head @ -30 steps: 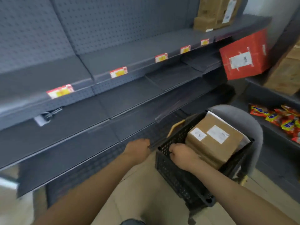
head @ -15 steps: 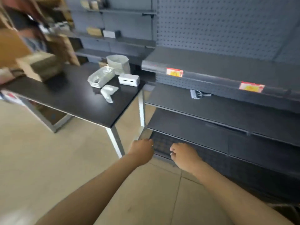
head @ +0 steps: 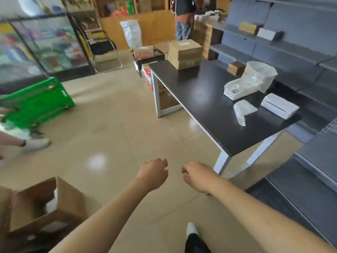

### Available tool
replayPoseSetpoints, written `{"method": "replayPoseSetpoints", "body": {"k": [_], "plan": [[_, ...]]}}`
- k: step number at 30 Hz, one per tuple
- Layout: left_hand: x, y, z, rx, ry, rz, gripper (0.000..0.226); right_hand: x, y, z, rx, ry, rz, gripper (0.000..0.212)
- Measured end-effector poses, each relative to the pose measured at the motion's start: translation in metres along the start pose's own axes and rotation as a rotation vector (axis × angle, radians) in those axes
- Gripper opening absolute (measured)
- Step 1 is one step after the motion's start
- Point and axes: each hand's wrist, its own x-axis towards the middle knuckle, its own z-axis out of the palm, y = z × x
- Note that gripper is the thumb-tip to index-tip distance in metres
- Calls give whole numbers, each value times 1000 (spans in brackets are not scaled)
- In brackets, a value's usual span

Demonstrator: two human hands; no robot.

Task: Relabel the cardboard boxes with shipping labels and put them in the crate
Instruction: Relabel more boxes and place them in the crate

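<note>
Head view, as I see it remotely. A black worktop [head: 209,99] stands to the right, against grey shelving [head: 291,52]. At its far end rests a stack of 2 cardboard boxes [head: 184,54], the upper one bearing a white label. Nearer on the worktop lie a white tray [head: 238,88], a clear plastic bag [head: 260,73], a white label printer [head: 280,108] and a white label strip [head: 243,111]. An open cardboard carton [head: 45,209] sits on the floor at near left; a green cart [head: 36,103] stands at far left. The left hand [head: 154,173] and right hand [head: 197,175] hover side by side over bare floor tiles, fingers loosely curled, holding nothing and touching nothing.
</note>
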Motion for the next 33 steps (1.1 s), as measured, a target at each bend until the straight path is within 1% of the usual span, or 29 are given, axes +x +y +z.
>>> {"method": "replayPoseSetpoints", "body": {"k": [3,6,12,15,19,25,30,33], "plan": [[18,-34,-4,-51,-28,-113,35,53,-15,-6,-2,-47,-121,29],[52,-62,-14,-91,-16,-181,34,106,-17,-19,41,-40,-196,30],[135,-91,-58,-118,38,-282,34,214,7,-61,-16,-21,-269,31],[169,-103,-80,-119,51,-309,35,264,9,-82,-53,-27,-281,30],[210,-133,-100,-109,56,-349,36,327,2,-96,-41,-52,-295,31],[295,-204,-124,-112,52,-366,35,440,-13,-106,-68,-98,-315,30],[364,-275,-154,-114,39,-358,34,535,-30,-123,-93,-144,-278,31],[408,-311,-179,-91,13,-328,34,587,-35,-140,-68,-130,-243,31]]}}
